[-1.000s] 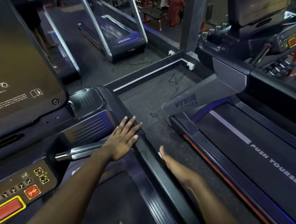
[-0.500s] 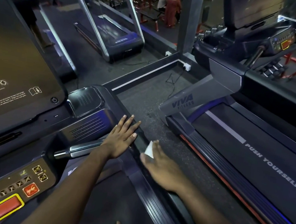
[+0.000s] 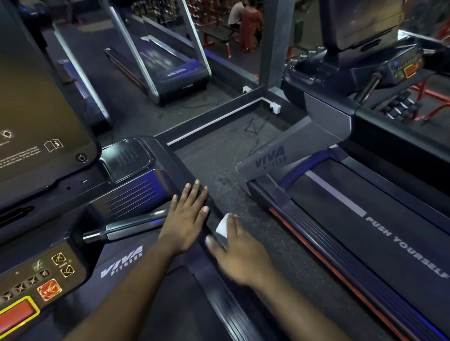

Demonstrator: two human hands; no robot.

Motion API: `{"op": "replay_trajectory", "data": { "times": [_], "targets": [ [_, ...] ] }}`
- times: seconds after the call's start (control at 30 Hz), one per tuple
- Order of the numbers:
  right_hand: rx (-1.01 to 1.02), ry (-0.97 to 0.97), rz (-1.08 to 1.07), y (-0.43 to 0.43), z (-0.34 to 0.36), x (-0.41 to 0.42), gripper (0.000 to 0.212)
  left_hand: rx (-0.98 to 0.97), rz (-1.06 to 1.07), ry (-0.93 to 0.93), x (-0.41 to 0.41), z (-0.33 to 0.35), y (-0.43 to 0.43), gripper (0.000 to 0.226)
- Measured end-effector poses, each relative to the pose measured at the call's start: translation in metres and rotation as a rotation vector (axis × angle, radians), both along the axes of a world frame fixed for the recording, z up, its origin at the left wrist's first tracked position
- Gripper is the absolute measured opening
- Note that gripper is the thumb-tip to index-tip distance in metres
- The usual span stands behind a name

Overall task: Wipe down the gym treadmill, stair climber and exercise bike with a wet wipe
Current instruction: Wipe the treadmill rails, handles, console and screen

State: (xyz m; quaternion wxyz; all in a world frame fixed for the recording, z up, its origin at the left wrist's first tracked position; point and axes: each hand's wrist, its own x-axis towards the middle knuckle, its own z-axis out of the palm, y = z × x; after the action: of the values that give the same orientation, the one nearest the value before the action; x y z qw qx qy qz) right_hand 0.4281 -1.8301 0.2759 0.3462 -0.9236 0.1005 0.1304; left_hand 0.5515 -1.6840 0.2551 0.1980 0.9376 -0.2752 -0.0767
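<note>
The nearer treadmill (image 3: 230, 318) fills the lower left of the view, its dark screen (image 3: 24, 110) at far left above a panel with a red, yellow-edged button (image 3: 12, 317). A second treadmill (image 3: 377, 242), its belt marked PUSH YOURSELF, lies to the right across a strip of speckled floor (image 3: 218, 169). A chrome handlebar (image 3: 126, 225) juts from the nearer console. The left grip (image 3: 185, 221) lies flat and spread, holding nothing, on the front cover's right edge. Just beside it, the right grip (image 3: 242, 255), slightly blurred, presses with flat fingers on the side rail. The white wet wipe (image 3: 223, 227) lies beneath those fingers, one corner showing.
</note>
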Motion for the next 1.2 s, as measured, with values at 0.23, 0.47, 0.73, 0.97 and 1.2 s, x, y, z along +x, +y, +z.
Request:
{"op": "replay_trajectory", "data": {
  "times": [0.23, 0.47, 0.73, 0.97, 1.2],
  "targets": [
    [0.696, 0.425, -0.121, -0.064, -0.017, -0.030, 0.092, -0.040, 0.059, 0.031, -0.023, -0.005, -0.009, 0.057],
    [0.897, 0.288, -0.114, -0.054, -0.010, -0.019, 0.113, -0.037, 0.091, 0.043, -0.022, -0.007, -0.013, 0.058],
    [0.776, 0.360, -0.162, -0.069, -0.007, -0.067, 0.103, 0.050, 0.112, 0.056, -0.022, -0.004, -0.014, 0.058],
    [0.787, 0.351, -0.165, -0.064, 0.003, -0.068, 0.081, 0.120, 0.103, -0.041, -0.032, 0.003, -0.016, 0.058],
    [0.157, 0.087, 0.003, -0.029, 0.009, -0.100, 0.095, -0.067, -0.093, -0.128, -0.062, -0.003, -0.032, 0.042]
  ]
}}
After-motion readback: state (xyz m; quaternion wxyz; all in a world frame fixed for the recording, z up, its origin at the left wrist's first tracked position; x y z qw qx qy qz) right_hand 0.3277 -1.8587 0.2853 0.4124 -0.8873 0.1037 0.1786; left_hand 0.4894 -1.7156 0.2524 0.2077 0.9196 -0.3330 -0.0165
